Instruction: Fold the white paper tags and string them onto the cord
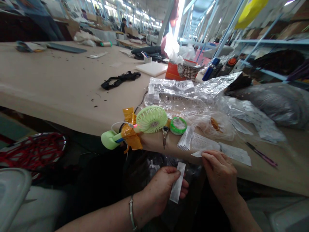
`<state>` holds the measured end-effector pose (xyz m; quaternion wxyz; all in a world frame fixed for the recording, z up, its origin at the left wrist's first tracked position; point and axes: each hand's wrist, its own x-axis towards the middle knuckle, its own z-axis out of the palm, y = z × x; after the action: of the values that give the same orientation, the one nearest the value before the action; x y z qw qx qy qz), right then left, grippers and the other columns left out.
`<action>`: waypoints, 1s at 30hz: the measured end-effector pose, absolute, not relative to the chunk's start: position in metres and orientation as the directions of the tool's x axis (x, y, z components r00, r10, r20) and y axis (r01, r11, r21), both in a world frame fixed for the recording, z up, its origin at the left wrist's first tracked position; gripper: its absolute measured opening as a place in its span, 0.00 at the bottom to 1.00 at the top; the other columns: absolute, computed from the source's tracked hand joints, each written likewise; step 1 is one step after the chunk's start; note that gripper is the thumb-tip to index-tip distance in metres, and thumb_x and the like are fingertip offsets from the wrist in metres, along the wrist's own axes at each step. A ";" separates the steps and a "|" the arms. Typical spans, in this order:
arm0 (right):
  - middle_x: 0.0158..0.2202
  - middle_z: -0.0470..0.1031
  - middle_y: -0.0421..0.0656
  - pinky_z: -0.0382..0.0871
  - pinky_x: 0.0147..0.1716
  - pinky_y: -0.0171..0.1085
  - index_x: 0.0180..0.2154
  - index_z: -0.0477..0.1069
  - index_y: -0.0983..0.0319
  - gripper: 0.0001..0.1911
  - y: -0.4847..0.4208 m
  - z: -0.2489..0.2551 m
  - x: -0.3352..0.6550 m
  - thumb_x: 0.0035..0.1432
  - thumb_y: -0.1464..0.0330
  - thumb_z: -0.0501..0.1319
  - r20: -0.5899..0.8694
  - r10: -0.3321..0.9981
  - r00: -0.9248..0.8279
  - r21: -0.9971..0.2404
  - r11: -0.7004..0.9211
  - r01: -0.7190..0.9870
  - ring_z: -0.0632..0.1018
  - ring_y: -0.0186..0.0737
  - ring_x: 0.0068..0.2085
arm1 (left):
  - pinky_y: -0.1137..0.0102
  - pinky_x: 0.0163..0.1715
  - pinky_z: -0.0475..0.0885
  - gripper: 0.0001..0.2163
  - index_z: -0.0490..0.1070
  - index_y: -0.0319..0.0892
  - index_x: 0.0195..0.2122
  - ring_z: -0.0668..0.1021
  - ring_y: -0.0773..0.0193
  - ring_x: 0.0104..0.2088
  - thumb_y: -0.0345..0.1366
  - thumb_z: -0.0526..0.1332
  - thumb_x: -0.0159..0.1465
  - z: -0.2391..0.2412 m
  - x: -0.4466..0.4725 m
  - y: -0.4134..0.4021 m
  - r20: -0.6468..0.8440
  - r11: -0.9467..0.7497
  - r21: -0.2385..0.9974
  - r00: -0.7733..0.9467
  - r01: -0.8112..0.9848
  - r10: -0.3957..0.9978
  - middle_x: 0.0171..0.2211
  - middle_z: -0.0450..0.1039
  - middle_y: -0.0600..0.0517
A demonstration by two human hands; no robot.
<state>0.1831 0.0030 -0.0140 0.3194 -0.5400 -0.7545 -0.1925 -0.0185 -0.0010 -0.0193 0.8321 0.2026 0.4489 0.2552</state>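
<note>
A narrow white label strip (pixel 178 185) is pinched between the thumb and fingers of my left hand (pixel 160 187), just off the table's front edge. My right hand (pixel 220 170) is closed at the fingertips on a thin white label (pixel 199 152) at the edge of the table. Beside it lie a small stack of white labels (pixel 185 140) and printed label strips (pixel 235 154). A green round tub (pixel 178 125) with whitish contents stands behind the stack. Left of it, a small screwdriver-like tool (pixel 164 138) points toward the front edge.
A light green handheld fan (pixel 151 119) is taped to the table edge with orange tape (pixel 131 138). Clear plastic bags (pixel 178 93) spread behind the labels. Purple-handled scissors (pixel 262 154) lie at right. A black fabric piece (pixel 120 80) rests farther back on the brown table (pixel 60 77).
</note>
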 end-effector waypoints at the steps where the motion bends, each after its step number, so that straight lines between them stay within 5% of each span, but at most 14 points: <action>1: 0.37 0.78 0.45 0.71 0.42 0.44 0.37 0.74 0.61 0.05 0.001 -0.013 0.183 0.61 0.72 0.59 0.713 0.671 -0.203 -0.089 0.374 0.923 0.77 0.42 0.40 | 0.72 0.25 0.70 0.08 0.68 0.35 0.38 0.75 0.67 0.21 0.35 0.57 0.64 -0.018 -0.018 0.001 -0.638 0.791 0.562 0.482 -0.241 0.600 0.25 0.74 0.48; 9: 0.36 0.78 0.42 0.75 0.43 0.43 0.37 0.77 0.54 0.10 -0.032 -0.011 0.146 0.57 0.75 0.62 0.655 0.636 -0.408 -0.257 0.695 0.672 0.76 0.42 0.46 | 0.73 0.24 0.68 0.05 0.73 0.33 0.31 0.72 0.70 0.20 0.30 0.64 0.54 -0.004 -0.017 0.008 -0.518 0.780 0.495 0.591 -0.381 0.618 0.23 0.71 0.52; 22: 0.38 0.78 0.43 0.75 0.46 0.45 0.35 0.76 0.57 0.09 -0.036 -0.022 0.141 0.57 0.76 0.62 0.602 0.653 -0.458 -0.245 0.698 0.673 0.74 0.44 0.50 | 0.72 0.25 0.71 0.06 0.73 0.35 0.31 0.72 0.71 0.20 0.32 0.65 0.55 -0.002 -0.021 0.002 -0.486 0.781 0.501 0.625 -0.373 0.611 0.24 0.70 0.53; 30: 0.45 0.76 0.46 0.73 0.49 0.49 0.53 0.67 0.58 0.21 -0.038 -0.016 0.170 0.59 0.75 0.60 0.633 0.692 -0.346 -0.205 0.581 0.787 0.73 0.48 0.53 | 0.72 0.26 0.72 0.09 0.71 0.35 0.35 0.76 0.68 0.22 0.37 0.60 0.63 -0.006 -0.024 0.002 -0.583 0.804 0.532 0.573 -0.268 0.576 0.26 0.74 0.48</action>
<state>0.1702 -0.0377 -0.0162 0.3497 -0.4525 -0.8175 -0.0679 -0.0237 0.0020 -0.0057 0.8647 0.1967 0.3925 0.2441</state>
